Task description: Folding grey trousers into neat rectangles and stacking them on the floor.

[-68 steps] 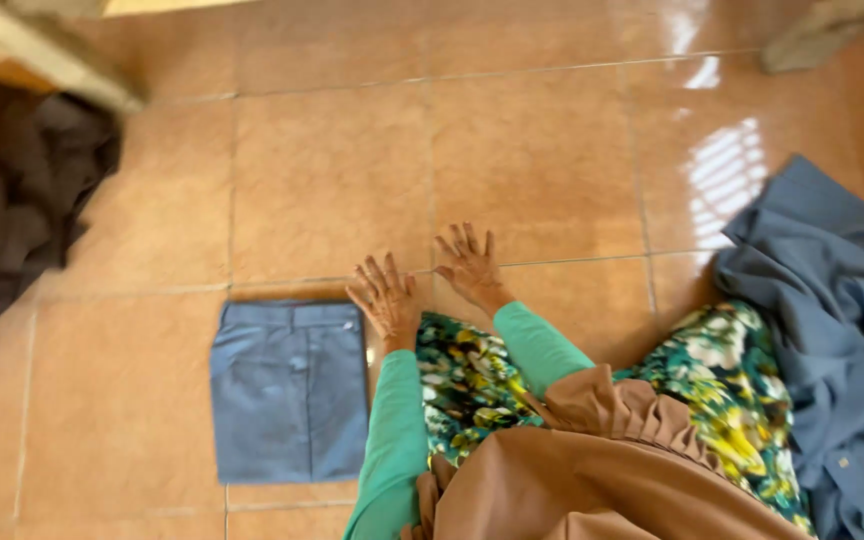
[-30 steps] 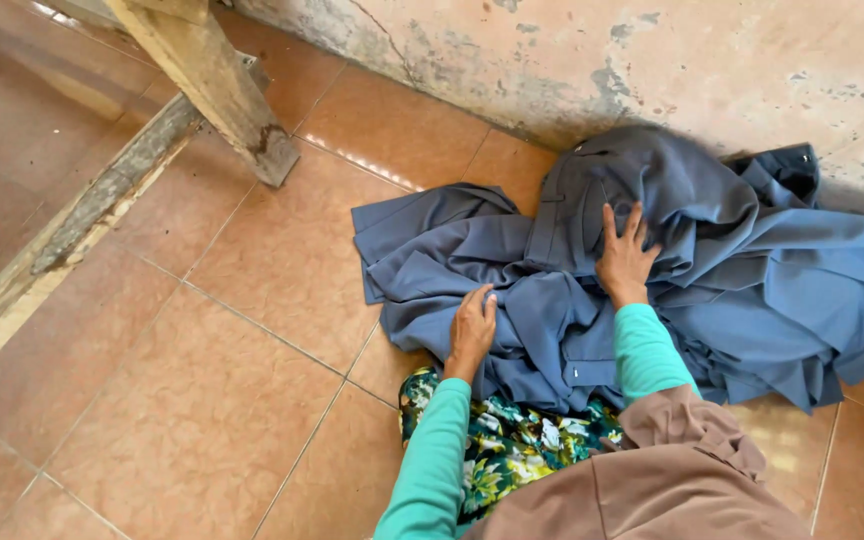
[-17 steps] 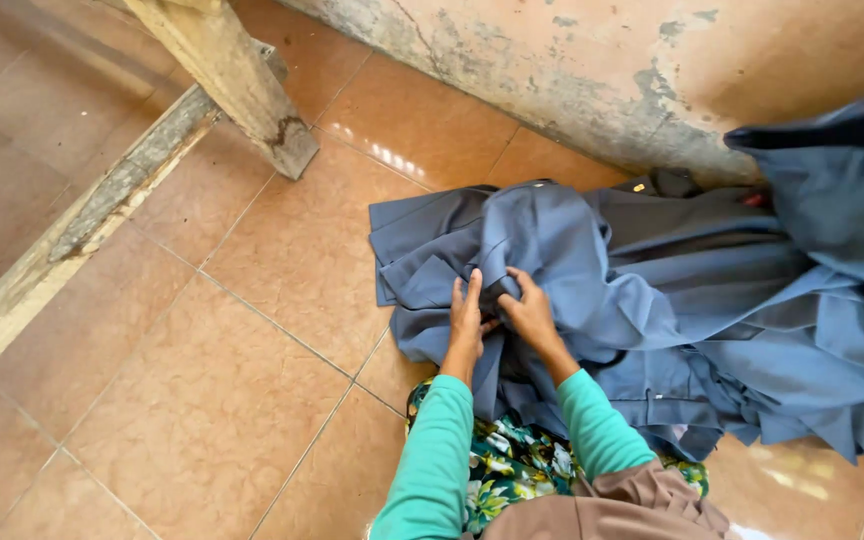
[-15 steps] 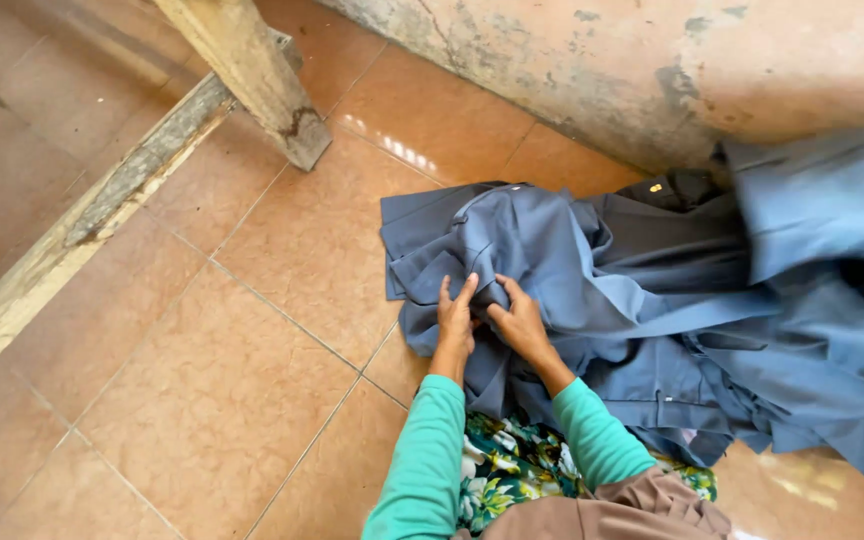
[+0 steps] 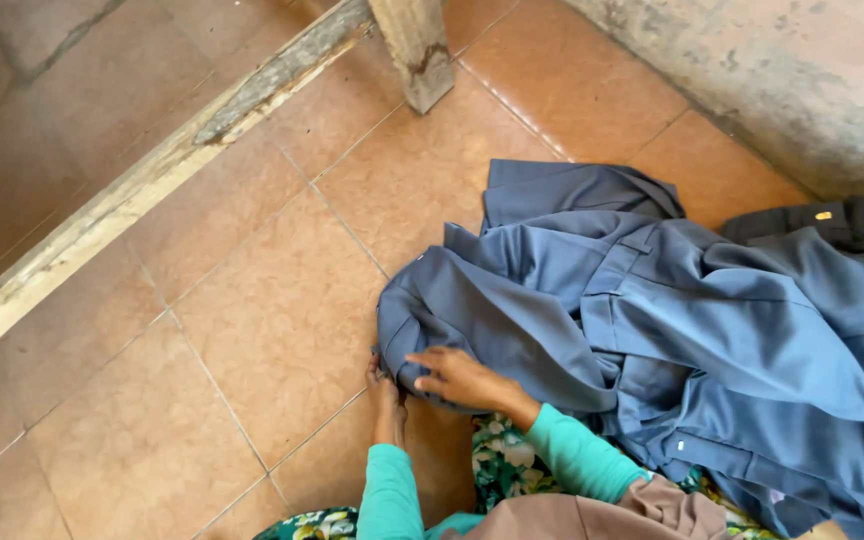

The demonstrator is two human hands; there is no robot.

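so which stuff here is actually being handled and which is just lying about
In hand:
- blue garment, its edge gripped
- right hand, on top of it
- left hand, at its lower edge

Lying about:
- dark garment by the wall
- wooden post
- wooden beam

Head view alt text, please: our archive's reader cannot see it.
A person's right hand and left hand grip the edge of a heap of blue-grey garments on an orange tiled floor, beside a wooden beam and a stained wall.
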